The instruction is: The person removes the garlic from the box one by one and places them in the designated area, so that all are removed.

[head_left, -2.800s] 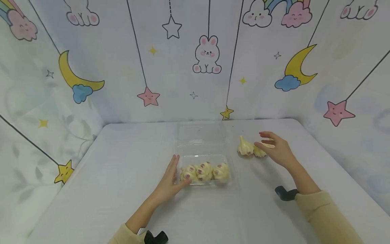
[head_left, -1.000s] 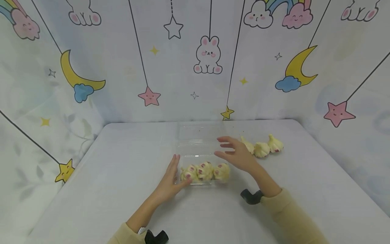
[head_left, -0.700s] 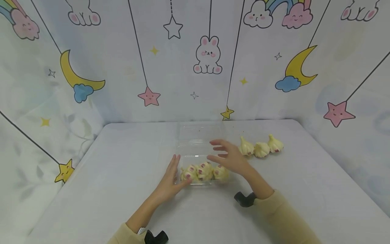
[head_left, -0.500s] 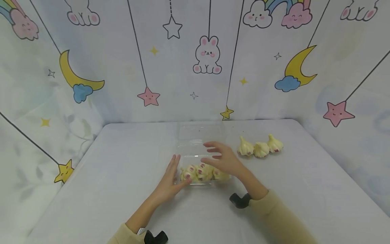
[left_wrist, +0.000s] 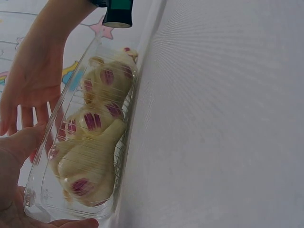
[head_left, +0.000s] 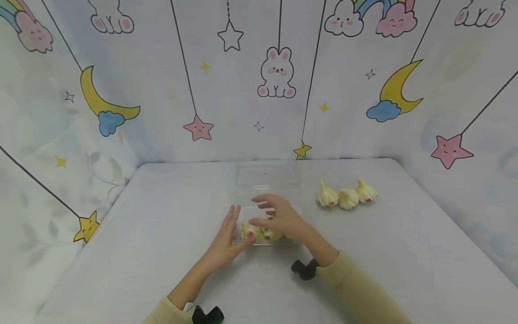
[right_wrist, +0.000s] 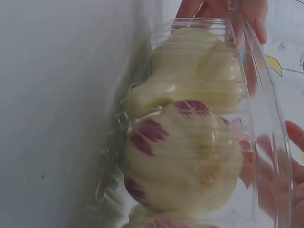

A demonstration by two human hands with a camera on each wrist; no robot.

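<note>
A clear plastic clamshell box (head_left: 265,244) lies with its lid (head_left: 267,175) folded back. Inside it sits a row of garlic bulbs (head_left: 250,232) with purple marks; the rightmost is mostly hidden by my right hand in the head view. My left hand (head_left: 226,238) holds the box's left end, thumb at the front wall and fingers along the side. Over the box hovers my right hand (head_left: 283,218), fingers spread and loosely bent, with nothing in it. In the left wrist view that right hand (left_wrist: 35,88) appears behind the box wall.
On the white-covered table (head_left: 162,202), three more garlic bulbs (head_left: 348,198) stand close together to the right of the lid. A patterned fabric backdrop (head_left: 162,81) rises at the table's back and sides.
My right hand has moved left from the loose garlic bulbs on the right to above the box. My left hand, the box and the bulbs have stayed put.
</note>
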